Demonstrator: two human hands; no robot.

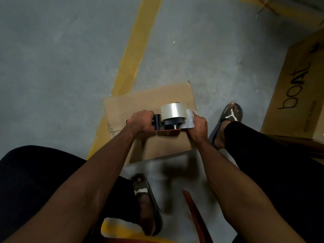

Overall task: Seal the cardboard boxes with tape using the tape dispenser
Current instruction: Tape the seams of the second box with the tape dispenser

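A tape dispenser (169, 122) with a black and red frame carries a roll of clear tape (172, 110) and hangs above a small flat cardboard box (140, 100) on the floor. My left hand (141, 121) grips the dispenser's handle. At the dispenser's other end my right hand (198, 127) pinches the loose end of the tape by the metal blade plate. The box lies closed, with its near part hidden under the hands and dispenser.
A large cardboard box (296, 88) printed with black letters stands at the right. A yellow painted line (133, 53) crosses the grey concrete floor. My feet in slides (228, 118) rest beside the small box. A red object (194, 213) lies near the bottom.
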